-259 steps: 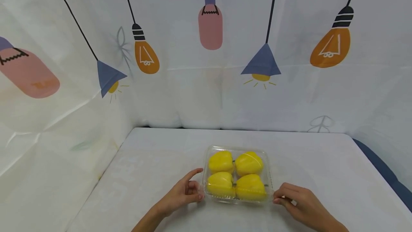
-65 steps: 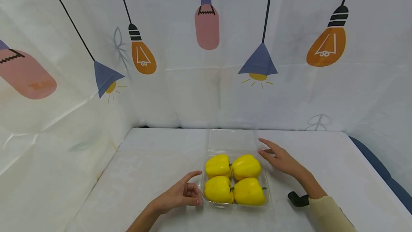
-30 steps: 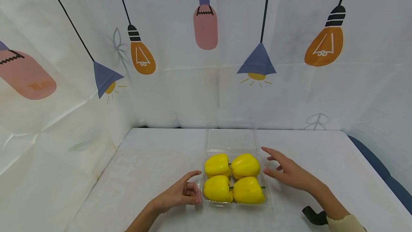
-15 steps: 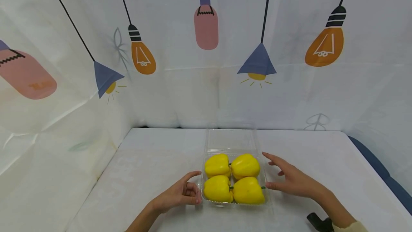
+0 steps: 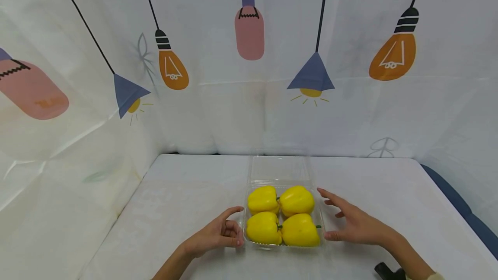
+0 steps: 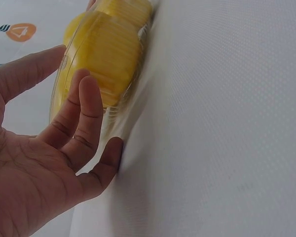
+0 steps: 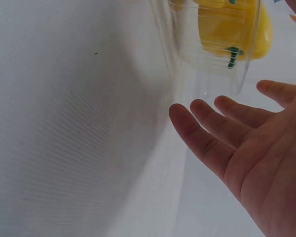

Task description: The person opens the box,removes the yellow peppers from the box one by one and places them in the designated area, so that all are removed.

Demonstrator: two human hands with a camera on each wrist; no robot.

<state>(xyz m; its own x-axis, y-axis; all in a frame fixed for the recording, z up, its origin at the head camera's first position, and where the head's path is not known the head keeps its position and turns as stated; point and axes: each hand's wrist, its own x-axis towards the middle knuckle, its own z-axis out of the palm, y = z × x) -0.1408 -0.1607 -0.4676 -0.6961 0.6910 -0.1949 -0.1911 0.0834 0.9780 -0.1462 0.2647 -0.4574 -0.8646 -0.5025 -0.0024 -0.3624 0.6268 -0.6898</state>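
The person is wearing a cream sleeve (image 5: 436, 276) on the right arm; only a small edge of it is showing at the bottom of the head view. A black piece (image 5: 386, 272) with a blunt end is jutting out beside the bare right forearm (image 5: 408, 256), its lower part running out of view. The left forearm (image 5: 173, 262) is showing bare. The left hand (image 5: 215, 232) and right hand (image 5: 355, 224) are going bare too, displaying slim fingers (image 6: 89, 118) with rounded tips. Creases are lining the 2 palms (image 6: 34, 177).
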